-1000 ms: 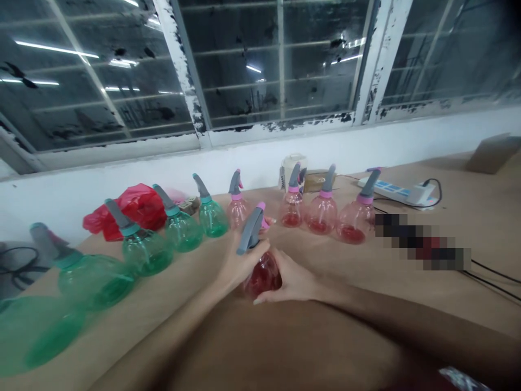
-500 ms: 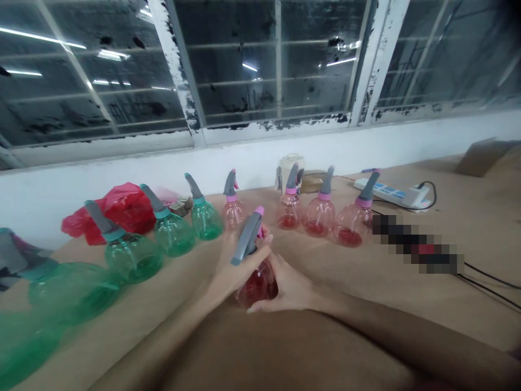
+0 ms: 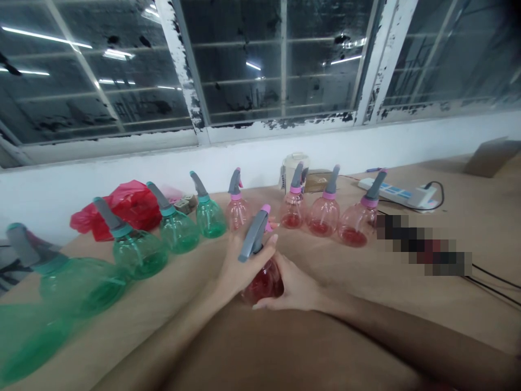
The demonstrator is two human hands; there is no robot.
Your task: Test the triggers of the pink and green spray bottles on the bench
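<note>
Between my two hands, near the middle of the table, stands a pink spray bottle (image 3: 262, 285) with a grey spray head and a pink nozzle tip pointing away from me. My left hand (image 3: 244, 258) wraps round the neck just under the spray head. Against the right side of the round body, my right hand (image 3: 295, 285) is curled with its thumb low at the front. Dark red shows through the bottle's wall. Another pink spray bottle (image 3: 237, 213) is just behind my left hand. Parts of the fingers are hidden behind the held bottle.
Several green spray bottles (image 3: 140, 255) curve along the left, and several pink ones (image 3: 323, 214) stand at the back right. A red plastic bag (image 3: 130, 209), a white tub (image 3: 296, 161), a power strip (image 3: 396, 194) and a cardboard piece (image 3: 488, 156) lie near the wall. Black cables run at the right.
The whole view has shifted slightly, with the scene moving a little to the right. Both hands keep their hold on the bottle, and the nozzle end sits about the same.
</note>
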